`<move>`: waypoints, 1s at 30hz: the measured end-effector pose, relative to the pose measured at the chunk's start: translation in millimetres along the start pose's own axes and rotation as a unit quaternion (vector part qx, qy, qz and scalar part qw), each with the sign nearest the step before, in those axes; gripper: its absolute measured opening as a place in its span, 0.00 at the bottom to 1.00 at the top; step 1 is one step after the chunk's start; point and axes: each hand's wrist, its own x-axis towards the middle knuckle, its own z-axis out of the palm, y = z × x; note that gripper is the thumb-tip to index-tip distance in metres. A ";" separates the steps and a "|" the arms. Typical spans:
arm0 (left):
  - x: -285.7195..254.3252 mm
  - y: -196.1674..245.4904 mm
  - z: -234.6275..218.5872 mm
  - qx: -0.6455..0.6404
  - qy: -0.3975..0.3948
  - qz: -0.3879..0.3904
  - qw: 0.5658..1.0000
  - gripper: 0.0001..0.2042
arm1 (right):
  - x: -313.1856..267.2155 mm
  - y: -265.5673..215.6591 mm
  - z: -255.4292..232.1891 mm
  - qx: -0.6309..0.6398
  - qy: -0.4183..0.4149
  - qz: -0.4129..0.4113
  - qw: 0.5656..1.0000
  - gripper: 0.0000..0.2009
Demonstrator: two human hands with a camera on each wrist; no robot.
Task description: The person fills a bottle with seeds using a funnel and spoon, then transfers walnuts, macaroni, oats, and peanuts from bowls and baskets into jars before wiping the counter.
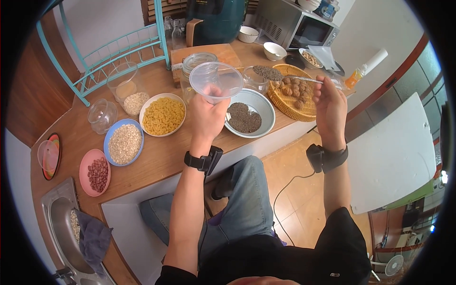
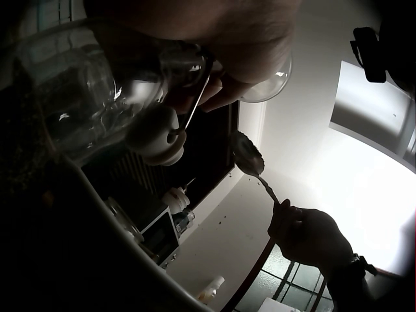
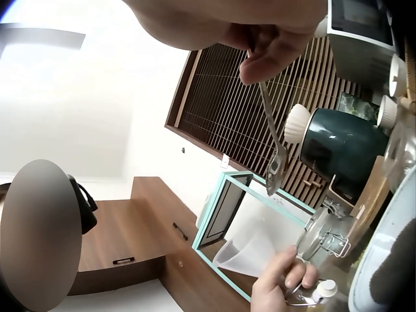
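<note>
Gripping a clear funnel (image 1: 222, 77) and heaped metal spoon (image 1: 304, 79), both hands (image 1: 209, 116) (image 1: 330, 109) hover.

Blue, pink and yellow at the counter

A plate (image 1: 124, 164) is showing blue, a bowl (image 1: 85, 186) pink, and pasta (image 1: 164, 115) yellow.

Wearer: black short-sleeved top (image 1: 280, 259), small pale logo (image 1: 335, 274) at lower right of head view; faded blue jeans (image 1: 244, 197). Each wrist: black strap (image 1: 194, 162), boxy black module (image 1: 214, 160). Thin dark cable (image 1: 275, 204) from right module (image 1: 314, 158).
</note>
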 end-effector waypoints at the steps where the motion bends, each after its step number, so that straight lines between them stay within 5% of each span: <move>1: 0.3 -0.5 -0.1 0.001 -0.001 0.001 1.000 0.08 | 1.5 -1.8 3.5 0.004 -0.002 -0.002 1.000 0.13; 17: 0.7 0.0 -1.0 -0.002 -0.001 -0.001 1.000 0.07 | -7.6 8.2 71.8 0.008 -0.095 0.013 0.995 0.15; 23: 1.6 1.2 1.9 -0.032 0.010 0.025 0.999 0.08 | -33.2 15.0 66.6 -0.116 -0.170 -0.151 0.967 0.12; 26: 0.6 1.2 0.7 -0.013 0.007 0.021 1.000 0.09 | -38.0 8.2 56.8 -0.261 -0.231 -0.356 0.867 0.10; 27: 0.7 -0.1 0.4 -0.011 0.005 0.018 1.000 0.09 | -35.5 9.3 53.0 -0.276 -0.225 -0.453 0.817 0.09; 30: 1.0 -1.3 1.7 -0.022 0.009 0.020 1.000 0.09 | -42.4 20.5 40.7 -0.251 -0.140 -0.494 0.820 0.10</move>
